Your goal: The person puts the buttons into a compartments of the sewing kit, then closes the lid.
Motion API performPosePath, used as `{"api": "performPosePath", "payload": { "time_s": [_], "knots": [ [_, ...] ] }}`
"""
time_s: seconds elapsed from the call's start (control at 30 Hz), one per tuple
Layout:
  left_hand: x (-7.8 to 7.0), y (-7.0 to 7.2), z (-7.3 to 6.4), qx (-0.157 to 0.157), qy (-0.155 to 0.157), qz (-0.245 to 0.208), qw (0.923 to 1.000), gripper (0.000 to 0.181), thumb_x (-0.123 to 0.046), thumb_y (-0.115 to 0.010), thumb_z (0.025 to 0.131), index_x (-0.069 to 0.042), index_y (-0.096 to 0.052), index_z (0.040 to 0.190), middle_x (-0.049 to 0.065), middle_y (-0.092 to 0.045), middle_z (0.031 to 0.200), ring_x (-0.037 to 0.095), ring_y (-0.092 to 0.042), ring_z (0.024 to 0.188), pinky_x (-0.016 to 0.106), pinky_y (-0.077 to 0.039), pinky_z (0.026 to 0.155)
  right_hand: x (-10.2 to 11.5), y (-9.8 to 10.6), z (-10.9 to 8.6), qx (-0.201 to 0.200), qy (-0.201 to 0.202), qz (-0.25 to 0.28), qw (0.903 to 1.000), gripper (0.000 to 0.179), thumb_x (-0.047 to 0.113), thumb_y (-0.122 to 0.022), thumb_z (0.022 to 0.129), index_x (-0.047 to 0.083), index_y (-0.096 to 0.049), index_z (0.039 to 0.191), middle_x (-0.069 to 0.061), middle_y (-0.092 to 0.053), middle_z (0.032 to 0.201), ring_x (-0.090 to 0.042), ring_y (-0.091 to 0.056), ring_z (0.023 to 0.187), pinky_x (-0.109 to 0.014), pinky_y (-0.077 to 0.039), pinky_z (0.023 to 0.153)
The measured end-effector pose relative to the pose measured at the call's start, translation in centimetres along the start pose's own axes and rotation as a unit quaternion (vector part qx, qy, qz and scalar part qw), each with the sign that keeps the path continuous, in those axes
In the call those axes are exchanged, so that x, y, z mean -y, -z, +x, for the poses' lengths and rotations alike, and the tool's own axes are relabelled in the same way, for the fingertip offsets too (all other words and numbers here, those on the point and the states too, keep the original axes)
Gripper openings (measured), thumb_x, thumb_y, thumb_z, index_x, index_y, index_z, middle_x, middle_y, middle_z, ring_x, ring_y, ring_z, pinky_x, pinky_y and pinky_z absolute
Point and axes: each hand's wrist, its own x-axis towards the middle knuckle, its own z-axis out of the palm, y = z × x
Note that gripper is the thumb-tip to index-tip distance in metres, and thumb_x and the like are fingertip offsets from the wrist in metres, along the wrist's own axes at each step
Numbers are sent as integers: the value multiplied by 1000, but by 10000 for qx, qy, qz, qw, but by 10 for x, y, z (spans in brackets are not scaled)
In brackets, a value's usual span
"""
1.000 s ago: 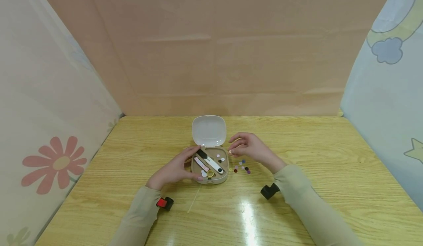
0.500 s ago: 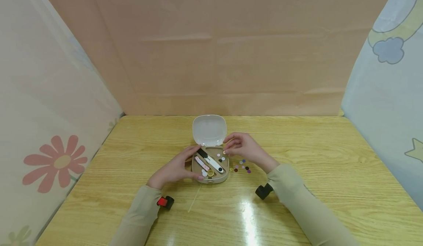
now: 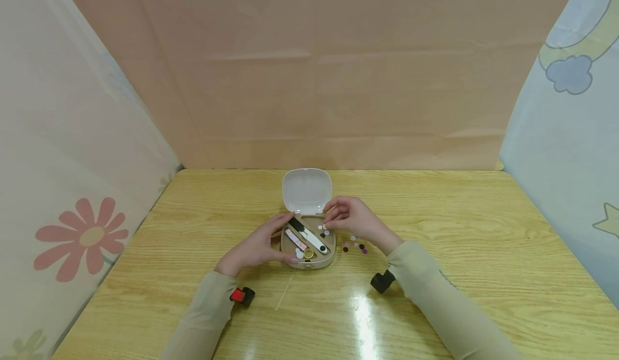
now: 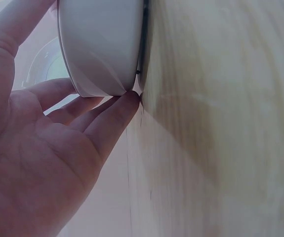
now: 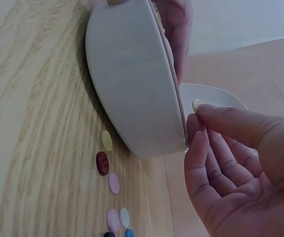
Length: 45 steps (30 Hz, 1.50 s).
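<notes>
A person's right hand pinches a pale yellow button between thumb and forefinger, holding it at the very tips, over the right-hand compartment of a white box, near the small buttons inside. The left hand grips the box's left side, thumb at the front, fingers toward the back. Loose buttons lie on the wooden table by the right wall.

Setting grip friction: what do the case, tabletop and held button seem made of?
Case: likely hard plastic, satin; smooth, rounded walls.
Tabletop: wood or wood-look laminate, glossy; grain and glare.
Button: possibly plastic, smooth; pale disc, too small to confirm.
</notes>
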Motion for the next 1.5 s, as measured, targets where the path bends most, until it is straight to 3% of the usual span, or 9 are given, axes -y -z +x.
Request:
{"api": "performPosePath", "payload": {
  "time_s": [0.37, 0.9, 1.23, 1.5],
  "knots": [
    [1, -1, 1, -25, 40, 19, 10000, 97, -11, -84, 73, 0, -25, 150, 18, -24, 152, 32, -28, 137, 46, -32, 109, 0, -2, -2, -146, -8, 70, 9999, 29, -1, -71, 83, -6, -60, 109, -13, -69, 90, -24, -67, 82, -30, -55, 71],
    [2, -1, 1, -15, 101, -14, 9999, 98, -13, -85, 73, -2, -26, 150, 16, -22, 153, 31, -26, 138, 46, -30, 109, 1, 0, -8, -110, -64, 387, 9992, 29, -1, -67, 88, -10, -57, 114, -21, -67, 98, -30, -66, 91, -32, -56, 77],
    [2, 0, 1, -25, 62, -19, 10000, 98, -11, -85, 72, -1, -26, 150, 18, -22, 153, 31, -26, 138, 47, -29, 110, 0, 2, -12, -31, -82, 855, 9963, 27, 1, -61, 92, -13, -54, 115, -23, -65, 102, -31, -66, 93, -45, -55, 82],
    [2, 0, 0, -28, 75, -51, 10000, 98, -10, -85, 72, 0, -25, 150, 18, -21, 153, 31, -25, 138, 46, -29, 110, 2, 9, -19, -132, -136, 691, 9974, 31, 3, -62, 92, -12, -55, 118, -24, -62, 107, -35, -64, 96, -45, -54, 85]
  ]
}}
